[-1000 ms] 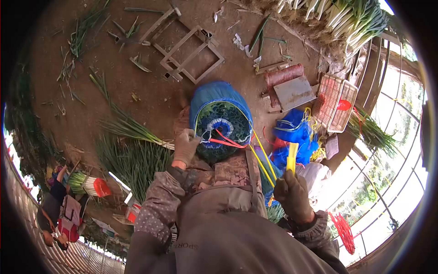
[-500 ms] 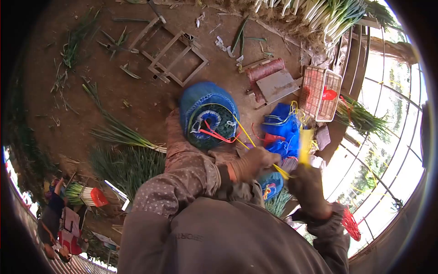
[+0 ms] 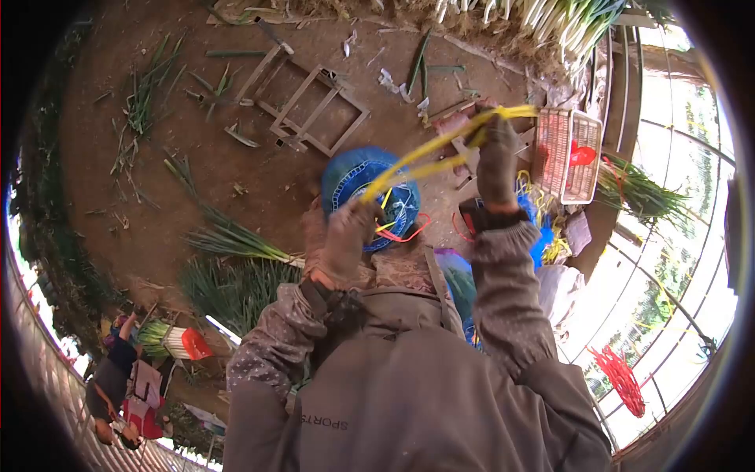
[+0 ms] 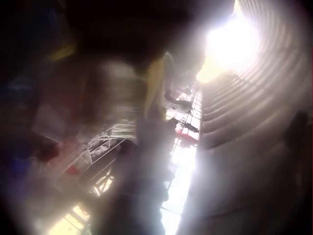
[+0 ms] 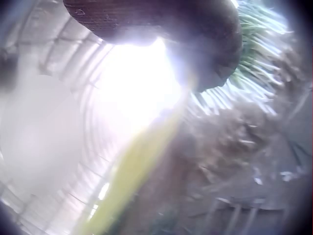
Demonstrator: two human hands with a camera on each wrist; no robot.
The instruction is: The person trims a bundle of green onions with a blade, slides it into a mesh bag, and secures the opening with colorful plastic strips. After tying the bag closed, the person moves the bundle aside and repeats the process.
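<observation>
In the head view a yellow plastic strap (image 3: 440,143) runs stretched between two gloved hands. My left hand (image 3: 344,237) grips its near end beside a round blue net bag (image 3: 336,175) at the knees. Out in front and to the right, my right hand (image 3: 497,161) holds the far part, with a tail of strap sticking out past the fingers. A pinkish-red strap (image 3: 405,236) lies across the bag's near side. The right wrist view catches the yellow strap (image 5: 139,159) hanging below the dark glove (image 5: 205,44). The left wrist view is dark and blurred.
A plastic crate (image 3: 582,157) stands at the right, with leeks (image 3: 641,189) beyond it. Metal frames (image 3: 314,118) lie on the dirt floor ahead. Heaped leeks (image 3: 543,31) line the far edge; more greens (image 3: 236,279) lie left. Another person (image 3: 114,385) is at lower left.
The left hand went from the bag's rim to the right hand, then back left over the bag with the strap. The right hand rose forward, drawing the yellow strap out between both hands.
</observation>
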